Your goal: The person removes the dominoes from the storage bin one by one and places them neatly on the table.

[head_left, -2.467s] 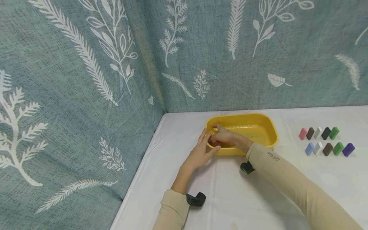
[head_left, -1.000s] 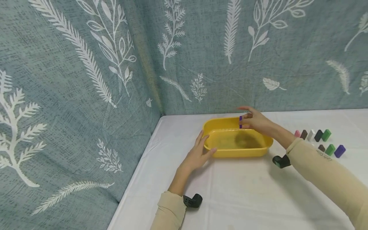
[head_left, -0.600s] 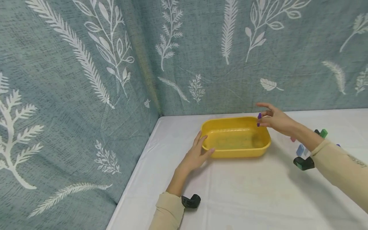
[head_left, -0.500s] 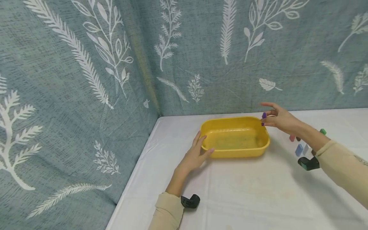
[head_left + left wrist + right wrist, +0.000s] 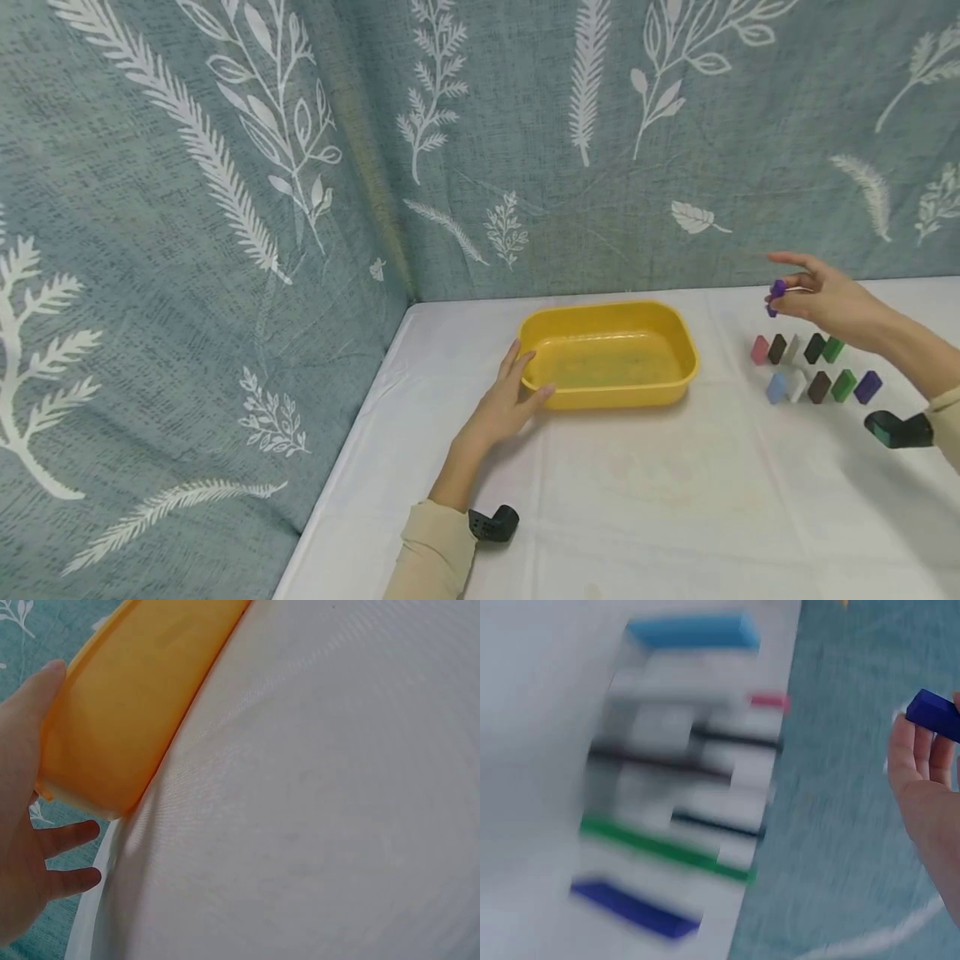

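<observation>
My left hand (image 5: pixel 501 407) rests against the left end of a yellow plastic tub (image 5: pixel 607 398), its thumb on the front wall and its fingertips at the rim. In the left wrist view the thumb lies along the tub's side, while two other fingers stick out straight, spread apart. Between thumb and fingers my right hand (image 5: pixel 843 307) pinches a small purple block (image 5: pixel 777 293), raised above the back row of standing blocks. The right wrist view shows the held block as a flat rectangular piece, partly cut off by the frame edge.
Two rows of upright blocks stand right of the tub. At the back are a pink block (image 5: pixel 760 350), dark ones, a pale one and a green block (image 5: pixel 833 349); in front, a blue block (image 5: pixel 776 387) through to a purple one. A patterned curtain (image 5: pixel 525 150) hangs behind the white-covered table (image 5: pixel 645 492).
My right hand has come up out of the tub with the purple block and moved right, to above the block rows. The left hand has stayed at the tub's left end.
</observation>
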The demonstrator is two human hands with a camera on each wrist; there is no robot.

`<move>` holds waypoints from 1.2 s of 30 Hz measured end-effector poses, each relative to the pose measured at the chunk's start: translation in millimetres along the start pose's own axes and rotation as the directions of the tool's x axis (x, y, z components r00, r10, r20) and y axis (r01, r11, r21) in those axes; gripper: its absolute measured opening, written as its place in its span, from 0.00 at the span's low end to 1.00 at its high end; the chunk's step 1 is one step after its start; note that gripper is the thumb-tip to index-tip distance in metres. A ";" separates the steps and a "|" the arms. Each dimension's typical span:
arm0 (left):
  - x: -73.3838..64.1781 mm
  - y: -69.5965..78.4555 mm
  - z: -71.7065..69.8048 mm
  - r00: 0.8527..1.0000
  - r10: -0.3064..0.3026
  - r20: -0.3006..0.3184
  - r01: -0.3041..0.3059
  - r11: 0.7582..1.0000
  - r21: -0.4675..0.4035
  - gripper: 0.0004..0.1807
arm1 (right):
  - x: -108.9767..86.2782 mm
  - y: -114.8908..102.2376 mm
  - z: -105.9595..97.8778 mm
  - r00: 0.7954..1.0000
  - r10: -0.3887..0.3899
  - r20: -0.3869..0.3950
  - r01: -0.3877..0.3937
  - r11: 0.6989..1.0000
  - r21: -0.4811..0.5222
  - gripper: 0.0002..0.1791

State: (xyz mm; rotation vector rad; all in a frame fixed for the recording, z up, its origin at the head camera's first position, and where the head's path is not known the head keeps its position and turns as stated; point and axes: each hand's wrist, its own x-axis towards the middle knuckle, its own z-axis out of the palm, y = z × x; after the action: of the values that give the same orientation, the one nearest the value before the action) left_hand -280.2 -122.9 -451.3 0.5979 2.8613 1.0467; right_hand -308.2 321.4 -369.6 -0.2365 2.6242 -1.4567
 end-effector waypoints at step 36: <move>2.8 4.2 2.6 1.000 0.013 -0.025 -0.013 1.000 -0.011 0.39 | -65.8 142.2 -43.7 0.976 -0.069 -0.207 0.125 0.954 0.272 0.42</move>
State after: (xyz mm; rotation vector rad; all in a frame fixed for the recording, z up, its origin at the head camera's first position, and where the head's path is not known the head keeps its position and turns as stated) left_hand -280.9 -117.4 -450.4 0.6077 2.8749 1.0785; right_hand -262.4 445.0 -465.1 -0.2030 2.5324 -1.9598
